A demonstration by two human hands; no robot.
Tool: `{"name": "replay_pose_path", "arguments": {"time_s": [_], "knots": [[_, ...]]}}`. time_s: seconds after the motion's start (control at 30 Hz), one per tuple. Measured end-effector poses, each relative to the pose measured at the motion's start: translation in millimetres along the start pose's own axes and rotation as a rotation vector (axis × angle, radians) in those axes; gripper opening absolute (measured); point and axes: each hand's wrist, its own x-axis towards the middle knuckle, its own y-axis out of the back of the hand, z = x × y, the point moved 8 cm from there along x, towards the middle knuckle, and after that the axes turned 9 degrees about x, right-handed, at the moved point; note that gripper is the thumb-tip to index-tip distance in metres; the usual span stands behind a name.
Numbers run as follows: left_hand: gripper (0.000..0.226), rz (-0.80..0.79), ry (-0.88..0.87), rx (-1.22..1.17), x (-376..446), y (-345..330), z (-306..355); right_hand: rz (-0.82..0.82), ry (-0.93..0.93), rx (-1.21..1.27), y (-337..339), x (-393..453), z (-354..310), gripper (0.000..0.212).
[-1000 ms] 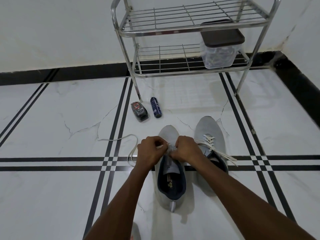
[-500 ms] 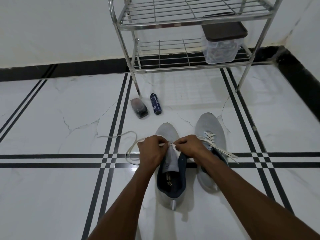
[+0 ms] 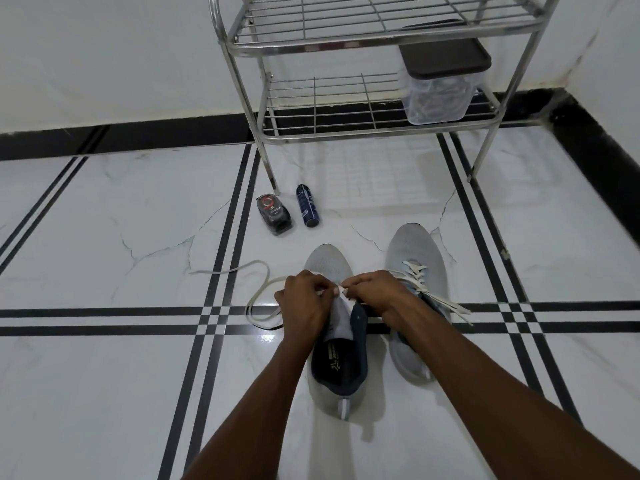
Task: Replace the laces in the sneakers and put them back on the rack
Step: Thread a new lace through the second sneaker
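Observation:
Two grey sneakers stand side by side on the white floor. The left sneaker point(image 3: 337, 355) has its tongue pulled up and a white lace point(image 3: 258, 296) trailing off in a loop to its left. My left hand point(image 3: 304, 303) and my right hand point(image 3: 375, 292) meet over its eyelets, each pinching the lace near the tongue's top. The right sneaker point(image 3: 415, 268) is laced with a white lace whose ends lie loose toward the right. The steel shoe rack point(image 3: 346, 39) stands beyond the sneakers against the wall.
A clear plastic box with a dark lid point(image 3: 440, 88) sits on the rack's lower shelf at the right. A small dark container point(image 3: 273, 214) and a dark blue spray can point(image 3: 306, 209) lie on the floor by the rack's front left leg.
My hands have pulled back a little along the sneaker, lifting its tongue. The lace loop on the floor at the left has shifted. The view has tipped slightly downward.

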Motion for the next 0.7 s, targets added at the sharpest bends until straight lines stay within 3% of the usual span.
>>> {"name": "replay_pose_path", "arguments": {"time_s": [0.23, 0.43, 0.57, 0.67, 0.7], "knots": [[0.005, -0.009, 0.052, -0.066, -2, -2, -1, -0.039, -0.061, 0.039, -8, -1, -2, 0.009], [0.013, 0.156, 0.072, 0.003, -8, 22, 11, 0.043, -0.015, 0.037, -10, 7, -6, 0.014], [0.038, -0.024, 0.148, 0.052, -15, 13, 14, 0.041, 0.034, -0.046, -6, 6, -12, 0.01], [0.029, -0.081, 0.158, 0.095, -19, 8, 6, -0.021, 0.086, 0.065, 6, -1, -26, 0.016], [0.028, -0.085, 0.156, 0.091, -21, 8, 5, 0.025, 0.157, 0.074, 18, -3, -38, 0.017]]}}
